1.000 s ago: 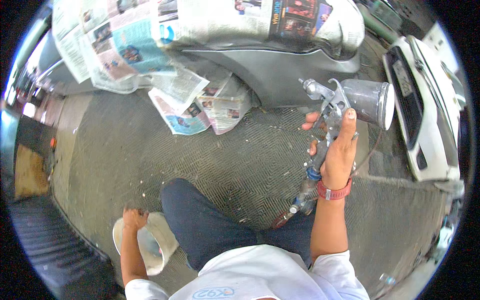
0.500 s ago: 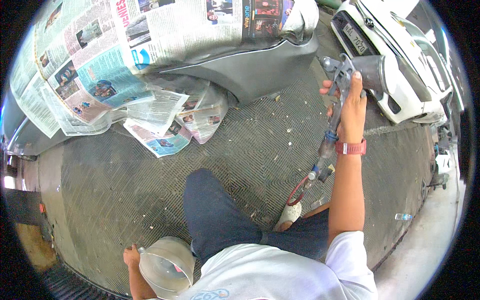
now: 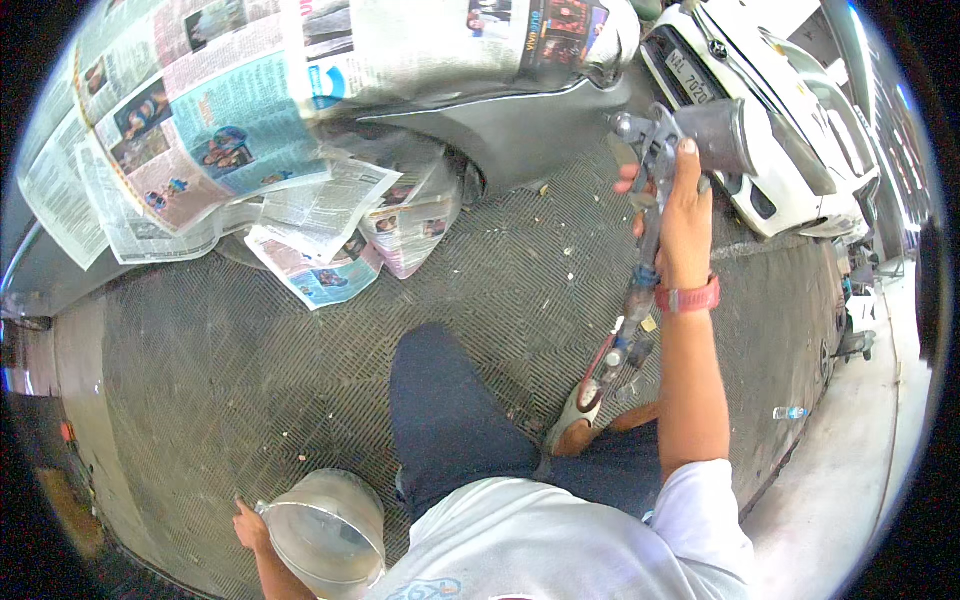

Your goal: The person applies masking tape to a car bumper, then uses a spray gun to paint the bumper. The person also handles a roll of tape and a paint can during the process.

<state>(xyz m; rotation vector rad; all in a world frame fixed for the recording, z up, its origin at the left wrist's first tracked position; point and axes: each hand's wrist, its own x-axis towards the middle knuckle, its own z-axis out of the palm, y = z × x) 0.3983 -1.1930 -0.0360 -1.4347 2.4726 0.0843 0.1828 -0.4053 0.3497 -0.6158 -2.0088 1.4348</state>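
Note:
My right hand is raised on the right with its fingers wrapped round the handle of a spray gun. The gun has a grey cup on its side, and fittings with a red hose trail down from its handle. Low on the left, my left hand is closed at the side of a translucent whitish bucket, where a small lug or handle end sits. Part of that grip is hidden. The bucket is tilted, its mouth turned toward me.
Ahead is a grey car body masked with newspaper, some sheets hanging loose. A white car stands at the far right. A plastic bottle lies on the right. My shod foot rests on the ridged floor.
The view has shifted a little. My right hand and the spray gun appear slightly farther left, and my left hand and the bucket sit a bit farther left too. Both grips look unchanged.

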